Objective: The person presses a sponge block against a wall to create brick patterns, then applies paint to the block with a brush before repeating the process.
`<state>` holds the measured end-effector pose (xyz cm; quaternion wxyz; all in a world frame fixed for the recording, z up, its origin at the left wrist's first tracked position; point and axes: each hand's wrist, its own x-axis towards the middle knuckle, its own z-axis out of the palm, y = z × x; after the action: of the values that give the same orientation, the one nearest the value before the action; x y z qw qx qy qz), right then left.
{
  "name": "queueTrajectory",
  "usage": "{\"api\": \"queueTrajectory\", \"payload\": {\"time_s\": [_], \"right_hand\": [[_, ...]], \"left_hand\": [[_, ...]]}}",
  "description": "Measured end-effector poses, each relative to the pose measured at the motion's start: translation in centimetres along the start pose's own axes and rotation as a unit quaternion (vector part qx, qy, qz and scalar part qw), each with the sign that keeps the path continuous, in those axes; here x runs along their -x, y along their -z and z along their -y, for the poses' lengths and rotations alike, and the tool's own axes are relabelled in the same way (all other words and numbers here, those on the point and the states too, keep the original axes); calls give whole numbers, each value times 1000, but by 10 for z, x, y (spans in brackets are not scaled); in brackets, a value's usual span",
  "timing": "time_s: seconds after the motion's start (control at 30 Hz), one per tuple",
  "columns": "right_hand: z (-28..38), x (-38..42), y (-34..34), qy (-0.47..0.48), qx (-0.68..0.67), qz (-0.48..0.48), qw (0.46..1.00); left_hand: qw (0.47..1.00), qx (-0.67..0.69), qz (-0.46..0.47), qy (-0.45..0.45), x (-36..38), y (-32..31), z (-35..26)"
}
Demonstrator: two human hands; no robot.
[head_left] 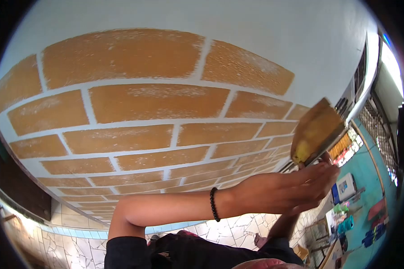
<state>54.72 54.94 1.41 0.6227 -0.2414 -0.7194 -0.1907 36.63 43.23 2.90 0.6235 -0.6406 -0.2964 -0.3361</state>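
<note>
My left hand (278, 190), with a black bead bracelet (214, 204) at its wrist, reaches across to the right. Its fingers are closed at the lower edge of a flat, ochre-coated tool (316, 130), which is tilted and has a yellow smear near its bottom corner. My right forearm (285, 225) rises behind the left hand, and my right hand is hidden there. Behind the tool stands a white wall (256, 18) with ochre brick shapes (157, 103) in rows, parted by pale lines. Some bricks show rough, whitish patches.
Below lies a floor of irregular pale stone pieces (85, 246). At the right are a teal wall (368, 179), a white and blue box (344, 187), a teal item (345, 225) and wooden furniture (318, 231). A dark panel (20, 193) stands at the left.
</note>
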Motion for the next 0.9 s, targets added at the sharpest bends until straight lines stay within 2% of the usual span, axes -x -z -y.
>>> {"api": "queueTrajectory", "payload": {"time_s": [0.03,0.07,0.1,0.13,0.23,0.27,0.37,0.4,0.5,0.63,0.73,0.8,0.83,0.9], "right_hand": [[-11,20,-13,-89,-102,-59,989],[-20,41,-26,-176,-201,-120,956],[-12,49,-29,-230,-269,-138,925],[-3,56,-31,-280,-336,-165,884],[23,63,-33,-281,-352,-177,875],[30,63,-35,-250,-383,-151,876],[36,75,-48,-234,-303,-124,915],[52,68,-51,-257,-402,-141,867],[64,69,-55,-290,-534,-135,782],[77,65,-58,-294,-553,-126,770],[76,65,-59,-259,-603,-100,748],[71,58,-50,-269,-537,-55,798],[66,54,-49,-248,-481,-64,839],[52,38,-49,-96,-309,-130,937]], "left_hand": [[999,32,-21,3,6,-5,-9],[997,60,-34,30,13,-8,-22],[994,87,-45,57,21,-11,-33],[994,93,2,51,31,-11,-37],[990,67,70,99,49,-21,-45],[991,34,90,96,54,-22,-42],[988,-10,98,119,57,-21,-35],[988,-40,95,114,61,-23,-32],[989,-74,71,111,66,-15,-21],[991,-99,31,85,71,1,-7],[988,-141,41,42,60,25,11],[988,-133,47,63,53,38,22],[988,-127,40,74,49,41,28],[989,-109,17,97,42,46,40]]}}
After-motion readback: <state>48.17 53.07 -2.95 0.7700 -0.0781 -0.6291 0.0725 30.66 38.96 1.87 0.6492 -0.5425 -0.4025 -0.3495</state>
